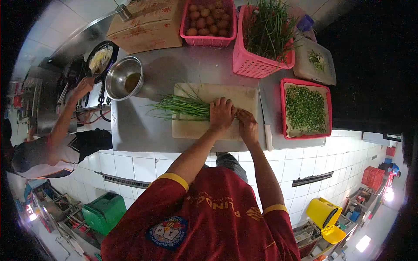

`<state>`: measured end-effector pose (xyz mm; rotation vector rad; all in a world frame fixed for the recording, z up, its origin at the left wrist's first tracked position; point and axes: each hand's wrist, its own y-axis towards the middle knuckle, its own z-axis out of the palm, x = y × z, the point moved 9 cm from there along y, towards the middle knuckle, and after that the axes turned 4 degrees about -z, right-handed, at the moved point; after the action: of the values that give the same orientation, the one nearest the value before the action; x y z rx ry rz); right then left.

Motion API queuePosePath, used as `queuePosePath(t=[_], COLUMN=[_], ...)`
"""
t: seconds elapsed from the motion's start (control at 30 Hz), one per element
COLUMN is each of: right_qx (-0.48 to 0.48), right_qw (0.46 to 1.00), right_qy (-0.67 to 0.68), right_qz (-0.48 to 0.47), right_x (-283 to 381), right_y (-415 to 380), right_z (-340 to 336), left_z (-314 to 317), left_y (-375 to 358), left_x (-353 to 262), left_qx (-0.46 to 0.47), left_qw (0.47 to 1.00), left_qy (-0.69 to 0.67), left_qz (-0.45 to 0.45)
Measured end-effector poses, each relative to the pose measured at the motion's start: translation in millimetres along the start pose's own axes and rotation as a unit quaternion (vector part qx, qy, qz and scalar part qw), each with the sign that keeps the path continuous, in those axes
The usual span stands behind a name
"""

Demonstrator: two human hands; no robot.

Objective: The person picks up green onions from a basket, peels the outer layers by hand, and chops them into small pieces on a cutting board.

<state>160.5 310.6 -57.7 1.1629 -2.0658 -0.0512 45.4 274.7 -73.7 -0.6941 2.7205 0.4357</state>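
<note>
A bunch of spring onions (185, 106) lies across the pale cutting board (191, 129), its green tips fanned out past the board's left edge. My left hand (222, 114) presses over the bunch with its fingers wrapped round it. Close beside it, my right hand (247, 126) is closed at the right-hand end of the stalks, fingertips pinched together; the stalk ends are mostly hidden under both hands. A knife (268, 135) with a pale handle rests along the board's right side, touched by neither hand.
Right of the knife is a pink tray of chopped greens (305, 108). Behind stand a pink basket of long greens (263, 63), a pink basket of eggs (209, 40), and a cardboard box (146, 28). A steel bowl (112, 78) sits left, near another person's hand (84, 86) over a pan (111, 56).
</note>
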Motion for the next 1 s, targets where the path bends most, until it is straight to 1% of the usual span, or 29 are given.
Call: queuePosePath(t=[0.1,0.2,0.27,0.3,0.37,0.4,0.47,0.53,0.57,0.63,0.67,0.7,0.73,0.8,0.87,0.93,0.97,1.0], right_qx=[0.028,-0.035,-0.093,-0.12,-0.062,-0.033,0.03,0.075,0.074,0.08,0.048,0.015,-0.046,-0.012,-0.031,-0.022,-0.012,-0.005], right_qw=[0.999,0.995,0.977,0.961,0.946,0.932,0.944,0.955,0.958,0.944,0.944,0.944,0.954,0.928,0.95,0.932,0.943,0.944], right_qy=[0.018,0.03,-0.043,-0.078,-0.186,-0.238,-0.209,-0.145,-0.174,-0.079,-0.067,-0.054,-0.077,-0.039,-0.038,0.003,-0.02,-0.017], right_qz=[0.029,0.085,0.186,0.236,0.26,0.27,0.255,0.246,0.214,0.312,0.319,0.325,0.285,0.372,0.309,0.363,0.331,0.33], right_x=[-3,-7,-24,-32,-38,-46,-126,-118,-108,-124,-120,-112,-79,-52,-12,-6,-1,-3], right_y=[0,-2,-18,-30,-47,-56,-107,-102,-97,-103,-108,-109,-98,-98,-84,-84,-84,-86], right_z=[4,-17,-60,-81,-93,-103,-66,-57,-58,-41,-43,-48,-59,-56,-59,-49,-44,-41], left_z=[2,4,-1,-2,-2,0,0,4,4,0,-1,2,6,1,1,3,1,1], left_y=[-1,1,1,1,0,0,2,0,-1,-2,-1,-1,-1,-1,0,0,-1,-1], left_x=[1,0,-3,-4,-2,-1,0,0,1,3,0,-1,-1,-4,-4,-6,-6,-3], left_qx=[-0.002,0.006,0.013,0.003,-0.015,0.001,0.031,0.013,0.003,-0.013,-0.019,-0.004,0.009,-0.011,-0.005,-0.012,-0.023,-0.034], left_qw=[1.0,1.0,1.0,1.0,1.0,1.0,0.999,1.0,1.0,1.0,1.0,1.0,1.0,1.0,0.999,0.999,0.999,0.999], left_qy=[-0.001,-0.007,-0.005,-0.001,0.011,0.004,-0.012,-0.009,-0.008,-0.015,-0.025,-0.015,-0.006,0.018,0.027,0.03,0.027,0.025], left_qz=[0.001,0.013,0.008,0.009,0.012,0.006,-0.007,0.003,0.008,0.001,0.004,0.01,0.018,0.023,0.016,0.016,0.021,0.024])
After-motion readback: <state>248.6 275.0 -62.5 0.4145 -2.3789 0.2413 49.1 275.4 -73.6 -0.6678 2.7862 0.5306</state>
